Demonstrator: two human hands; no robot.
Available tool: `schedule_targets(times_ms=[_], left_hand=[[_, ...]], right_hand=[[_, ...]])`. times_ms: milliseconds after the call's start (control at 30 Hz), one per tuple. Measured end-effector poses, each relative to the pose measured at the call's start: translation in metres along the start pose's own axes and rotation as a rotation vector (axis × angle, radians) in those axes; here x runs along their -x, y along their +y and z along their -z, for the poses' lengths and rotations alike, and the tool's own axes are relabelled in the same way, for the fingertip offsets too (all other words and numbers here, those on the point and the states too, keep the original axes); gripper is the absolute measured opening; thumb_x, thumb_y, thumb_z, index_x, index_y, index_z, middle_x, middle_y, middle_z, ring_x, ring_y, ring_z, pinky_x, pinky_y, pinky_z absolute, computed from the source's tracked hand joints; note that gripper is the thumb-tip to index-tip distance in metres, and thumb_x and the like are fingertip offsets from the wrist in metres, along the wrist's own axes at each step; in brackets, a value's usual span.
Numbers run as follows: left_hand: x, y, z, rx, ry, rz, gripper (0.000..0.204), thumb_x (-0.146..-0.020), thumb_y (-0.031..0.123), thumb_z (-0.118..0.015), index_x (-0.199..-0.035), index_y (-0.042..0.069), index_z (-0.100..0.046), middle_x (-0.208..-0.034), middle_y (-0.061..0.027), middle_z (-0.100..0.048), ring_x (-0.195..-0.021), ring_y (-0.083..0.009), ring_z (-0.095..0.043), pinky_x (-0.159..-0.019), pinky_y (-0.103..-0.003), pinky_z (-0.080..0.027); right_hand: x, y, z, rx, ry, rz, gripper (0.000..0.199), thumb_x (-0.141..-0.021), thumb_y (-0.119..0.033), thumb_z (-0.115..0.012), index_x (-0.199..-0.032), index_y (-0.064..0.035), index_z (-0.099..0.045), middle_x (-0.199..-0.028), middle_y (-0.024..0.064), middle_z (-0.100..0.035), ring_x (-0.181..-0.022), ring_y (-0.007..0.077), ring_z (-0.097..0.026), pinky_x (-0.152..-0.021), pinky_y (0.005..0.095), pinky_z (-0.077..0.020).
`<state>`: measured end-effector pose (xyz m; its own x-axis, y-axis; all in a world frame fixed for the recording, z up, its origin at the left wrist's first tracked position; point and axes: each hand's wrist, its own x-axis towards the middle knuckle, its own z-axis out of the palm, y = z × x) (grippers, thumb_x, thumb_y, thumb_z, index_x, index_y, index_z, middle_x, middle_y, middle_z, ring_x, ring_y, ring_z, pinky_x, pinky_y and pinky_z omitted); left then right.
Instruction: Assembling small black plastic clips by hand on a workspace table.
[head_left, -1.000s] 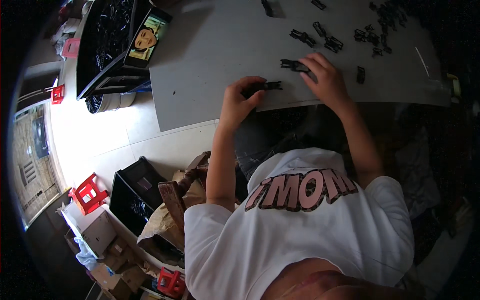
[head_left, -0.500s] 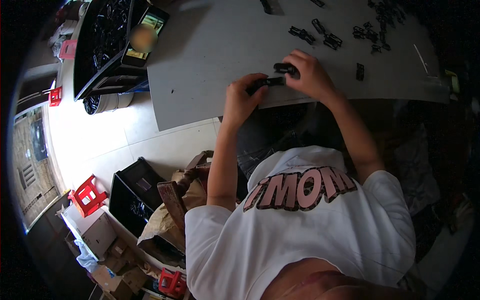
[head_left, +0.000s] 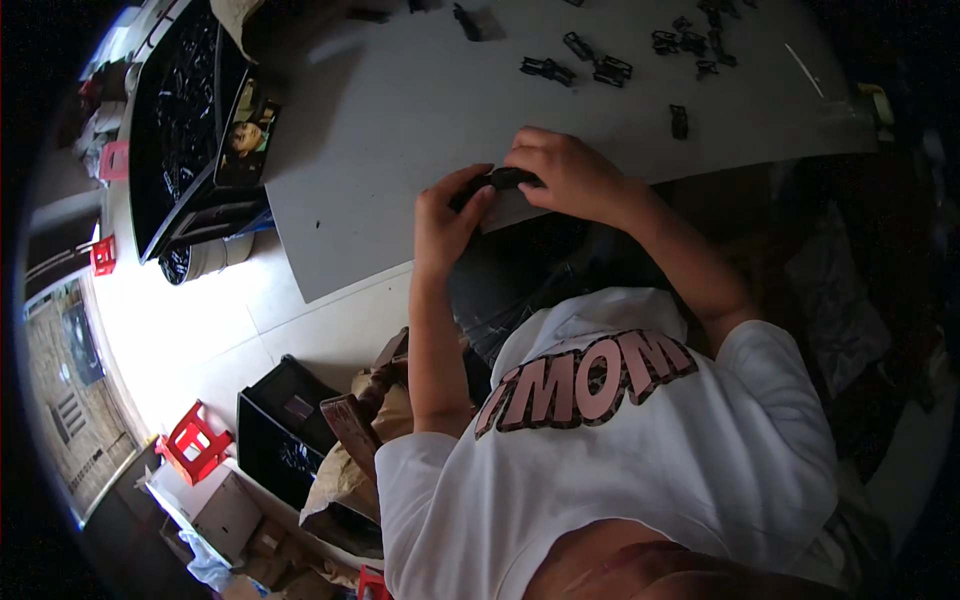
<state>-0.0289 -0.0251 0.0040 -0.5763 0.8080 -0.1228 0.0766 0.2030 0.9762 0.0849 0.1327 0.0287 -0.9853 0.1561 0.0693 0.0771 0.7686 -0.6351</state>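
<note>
Above the near edge of the grey table (head_left: pixel 380 200), my left hand (head_left: pixel 447 225) is closed on a small black plastic part (head_left: pixel 470 190), mostly covered by its fingers. My right hand (head_left: pixel 570 178) grips a second dark part (head_left: pixel 515 178), whose rounded end meets the first one between the fingertips. Whether the two are joined I cannot tell. Beyond the hands lie more black plastic parts: a lone one (head_left: pixel 679 122), a small group (head_left: pixel 612 70) and a looser pile (head_left: pixel 690 42) at the far right.
A phone (head_left: pixel 248 138) leans against a black crate (head_left: pixel 150 215) full of dark parts at the table's left. Below it stands a bucket (head_left: pixel 222 258). Another black crate (head_left: pixel 285 385), a red stool (head_left: pixel 195 442) and a wooden chair arm (head_left: pixel 350 425) are on my left.
My hands have drawn together, and the two black parts, apart before, now meet. The whole view has shifted, with the table's contents lying further left in it.
</note>
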Motion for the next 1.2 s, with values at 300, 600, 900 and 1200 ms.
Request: schedule_targets(times_ms=[300, 600, 900, 1200], left_hand=[[0.004, -0.003, -0.01, 0.077, 0.023, -0.082, 0.028, -0.081, 0.007, -0.065, -0.108, 0.001, -0.062, -0.07, -0.0019, -0.059, -0.058, -0.0075, -0.051, -0.056, -0.022, -0.043], [0.029, 0.006, -0.038, 0.035, -0.199, 0.02, 0.025, -0.082, 0.007, -0.063, -0.106, -0.002, -0.062, -0.09, -0.0068, -0.063, -0.073, -0.0114, -0.056, -0.068, -0.026, -0.049], [0.03, 0.015, -0.064, -0.3, -0.161, -0.126, 0.023, -0.079, 0.001, -0.062, -0.102, 0.003, -0.065, -0.092, -0.0122, -0.065, -0.079, -0.0186, -0.064, -0.07, -0.028, -0.05], [0.013, 0.012, -0.062, -0.37, -0.013, -0.362, 0.016, -0.082, -0.003, -0.055, -0.094, 0.002, -0.065, -0.095, -0.0114, -0.065, -0.078, -0.0215, -0.064, -0.065, -0.029, -0.052]], right_hand=[[0.02, 0.005, -0.018, -0.045, 0.303, -0.048, 0.023, -0.071, -0.012, -0.072, -0.087, -0.0003, -0.058, -0.089, 0.0095, -0.057, -0.076, 0.0235, -0.059, -0.066, 0.0328, -0.0479], [0.077, 0.007, 0.006, -0.388, 0.051, -0.162, 0.023, -0.072, -0.016, -0.074, -0.081, -0.0002, -0.058, -0.078, 0.0086, -0.056, -0.067, 0.0191, -0.055, -0.061, 0.0301, -0.0442], [0.096, 0.088, 0.019, 0.427, 0.642, -0.387, 0.047, -0.084, -0.029, -0.063, -0.123, -0.0064, -0.048, -0.13, 0.022, -0.037, -0.12, 0.0386, -0.04, -0.093, 0.0467, -0.0415], [0.046, 0.121, 0.049, 0.224, 0.68, -0.229, 0.049, -0.084, -0.021, -0.062, -0.128, -0.0088, -0.044, -0.139, 0.0194, -0.031, -0.125, 0.0386, -0.034, -0.099, 0.0457, -0.0361]])
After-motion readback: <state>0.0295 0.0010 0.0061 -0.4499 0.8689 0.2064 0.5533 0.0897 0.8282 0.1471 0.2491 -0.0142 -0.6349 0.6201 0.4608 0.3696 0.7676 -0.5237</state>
